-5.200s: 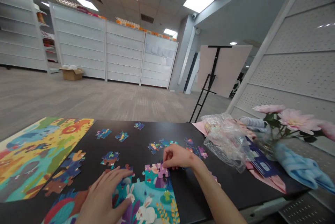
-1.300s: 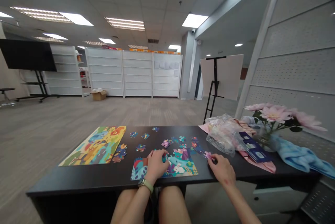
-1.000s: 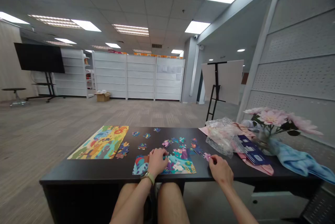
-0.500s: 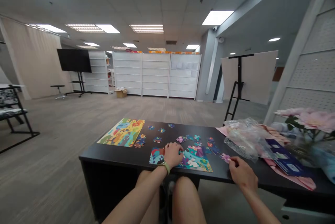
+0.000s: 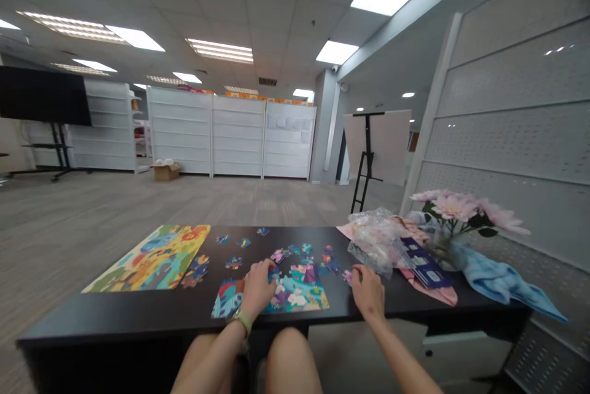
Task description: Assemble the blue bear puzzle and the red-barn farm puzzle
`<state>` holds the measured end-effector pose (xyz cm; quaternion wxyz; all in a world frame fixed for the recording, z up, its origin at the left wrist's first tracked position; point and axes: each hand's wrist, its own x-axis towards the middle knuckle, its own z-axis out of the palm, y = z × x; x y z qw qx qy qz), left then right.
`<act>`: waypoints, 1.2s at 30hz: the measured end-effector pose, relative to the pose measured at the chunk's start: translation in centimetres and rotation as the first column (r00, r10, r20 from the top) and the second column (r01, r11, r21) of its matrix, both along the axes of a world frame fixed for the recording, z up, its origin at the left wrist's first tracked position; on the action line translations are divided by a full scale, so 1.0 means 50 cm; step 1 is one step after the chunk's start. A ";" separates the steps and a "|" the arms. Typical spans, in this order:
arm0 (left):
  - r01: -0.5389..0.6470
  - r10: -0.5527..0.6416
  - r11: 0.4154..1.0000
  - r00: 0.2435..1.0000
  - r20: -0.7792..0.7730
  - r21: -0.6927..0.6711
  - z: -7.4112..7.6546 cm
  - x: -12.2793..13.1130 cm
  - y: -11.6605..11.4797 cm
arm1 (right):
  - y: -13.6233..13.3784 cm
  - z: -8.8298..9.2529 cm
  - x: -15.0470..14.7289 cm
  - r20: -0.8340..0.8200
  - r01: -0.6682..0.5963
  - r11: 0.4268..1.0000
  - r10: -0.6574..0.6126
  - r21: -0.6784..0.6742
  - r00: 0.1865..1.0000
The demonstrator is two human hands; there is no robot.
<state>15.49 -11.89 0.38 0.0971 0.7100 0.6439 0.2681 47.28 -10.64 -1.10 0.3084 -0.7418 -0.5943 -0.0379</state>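
Holding my left hand [image 5: 257,289] spread on the puzzle [image 5: 299,300] to steady it on the worktop [image 5: 115,313], while my right hand [image 5: 369,297] pinches a pink piece [image 5: 348,275] just beside it

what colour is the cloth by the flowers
The crumpled cloth is light blue, clearest in the head view.

- Our left hand [image 5: 256,288] and right hand [image 5: 369,293] have the half-built puzzle [image 5: 295,295] between them, so we'd pass above it.
- Dark table [image 5: 341,314] shows in a narrow strip along the near edge, in front of the puzzle.
- The plastic bag [image 5: 372,241] sits just beyond our right hand and blocks the way right, with the glass vase [image 5: 441,251] and blue cloth [image 5: 493,280] behind it.
- Loose puzzle pieces [image 5: 295,252] dot the table beyond the puzzle, with dark gaps between them.
- The picture mat [image 5: 147,262] and a small heap of pieces [image 5: 195,271] take up the left end.
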 end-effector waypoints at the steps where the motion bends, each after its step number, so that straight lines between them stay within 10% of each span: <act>1: 0.004 -0.004 1.000 1.000 0.001 0.005 -0.001 0.001 0.002 | 0.027 0.006 -0.006 -0.011 -0.065 0.998 0.065 0.003 0.998; 7: 0.006 -0.006 1.000 1.000 -0.003 0.012 -0.034 0.002 0.032 | 0.247 0.037 -0.086 -0.031 -0.392 0.911 0.392 -0.128 0.919; 15: 0.012 -0.012 0.997 1.000 0.006 -0.075 -0.019 0.003 0.039 | 0.397 0.011 -0.110 -0.237 -0.509 0.811 0.455 -0.290 0.859; 28: -0.001 0.001 1.000 0.999 0.049 -0.009 -0.025 0.001 0.035 | 0.192 -0.017 -0.266 -0.398 -0.664 0.747 0.617 0.027 0.679; 36: 0.018 -0.019 1.000 1.000 0.020 0.019 -0.027 0.000 0.029 | 0.195 -0.022 -0.264 -0.505 -0.654 0.746 0.615 0.125 0.606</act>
